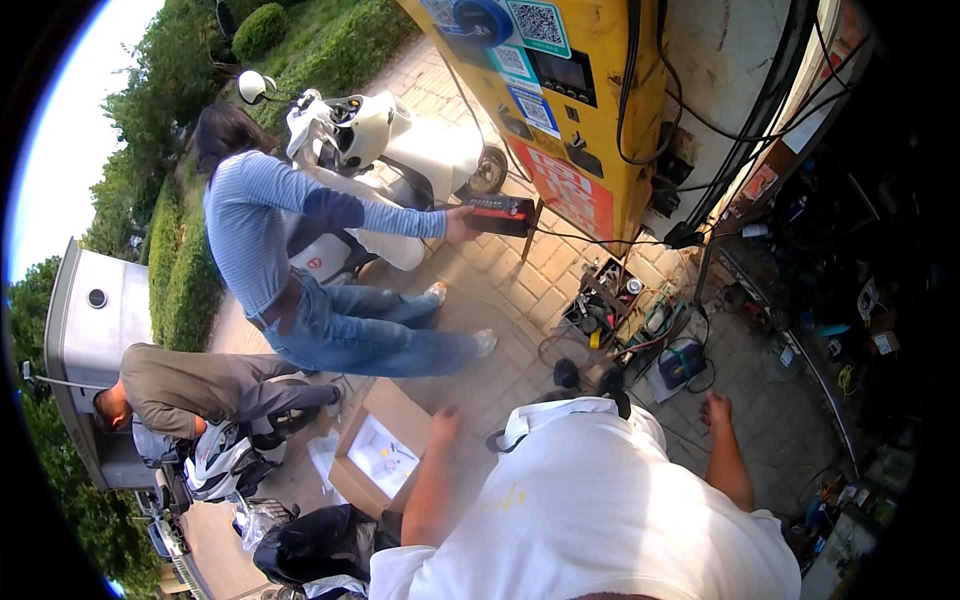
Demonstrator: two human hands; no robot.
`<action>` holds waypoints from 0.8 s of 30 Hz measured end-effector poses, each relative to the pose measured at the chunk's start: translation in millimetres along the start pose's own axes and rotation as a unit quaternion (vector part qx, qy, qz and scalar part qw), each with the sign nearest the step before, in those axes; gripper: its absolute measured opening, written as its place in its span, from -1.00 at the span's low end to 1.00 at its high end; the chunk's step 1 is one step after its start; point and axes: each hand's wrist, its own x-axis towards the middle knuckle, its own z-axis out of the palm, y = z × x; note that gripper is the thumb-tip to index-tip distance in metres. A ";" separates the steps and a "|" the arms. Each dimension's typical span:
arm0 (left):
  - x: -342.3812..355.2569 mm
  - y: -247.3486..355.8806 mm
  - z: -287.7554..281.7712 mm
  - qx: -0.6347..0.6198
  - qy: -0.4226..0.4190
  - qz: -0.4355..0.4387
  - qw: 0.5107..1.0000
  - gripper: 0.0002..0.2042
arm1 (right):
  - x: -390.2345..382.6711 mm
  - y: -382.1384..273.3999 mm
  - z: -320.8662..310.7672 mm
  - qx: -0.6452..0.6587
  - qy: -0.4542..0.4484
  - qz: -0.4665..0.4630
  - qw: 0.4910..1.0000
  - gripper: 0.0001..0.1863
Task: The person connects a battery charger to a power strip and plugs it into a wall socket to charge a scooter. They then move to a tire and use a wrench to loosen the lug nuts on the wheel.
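Note:
My left hand [447,424] hangs low beside an open cardboard box [376,445] with white lining and a few small orange or yellow bits inside. The hand is small and blurred, so its fingers cannot be made out. My right hand [716,408] is held out on the other side, its fingers curled in, and I see nothing in it. Nearest to it is a dark boxy device [682,364] with cables on the paving. A tool tray [600,305] with hand tools and a yellow-handled piece lies farther ahead.
A person in a striped top [250,225] holds a black-and-red battery-like box [500,215], wired toward a yellow cabinet [600,120]. White scooters [430,150] stand behind. Another person [190,390] bends over a scooter [225,460]. Parts and cables clutter the right; a black bag [320,545] lies lower left.

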 end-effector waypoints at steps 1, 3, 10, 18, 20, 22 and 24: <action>1.7 -7.5 0.8 -0.002 0.002 0.003 1.000 -0.56 | -0.8 -2.8 3.6 0.000 -0.003 -0.006 1.000 -0.70; 2.9 -12.0 6.2 -0.007 0.003 0.013 1.000 -0.57 | -2.9 -8.4 8.6 0.002 -0.006 -0.011 1.000 -0.69; -9.5 18.5 9.3 0.012 -0.017 0.010 1.000 -0.57 | -12.5 -23.0 17.2 -0.003 -0.019 -0.013 1.000 -0.66; -17.0 0.2 -6.8 -0.005 0.010 0.010 1.000 -0.59 | -29.8 -55.5 -5.5 -0.204 -0.045 -0.085 0.974 -0.67; -17.9 7.7 -9.0 -0.002 -0.001 -0.006 1.000 -0.58 | -29.8 -50.5 -28.1 -0.301 -0.084 -0.143 0.939 -0.64; -19.7 20.0 -11.0 -0.004 -0.004 -0.022 1.000 -0.57 | -40.2 -54.4 -44.8 -0.372 -0.110 -0.155 0.909 -0.61; -19.6 27.8 -10.2 -0.013 -0.001 -0.037 0.999 -0.56 | -31.0 -51.1 -48.2 -0.347 -0.082 -0.166 0.919 -0.64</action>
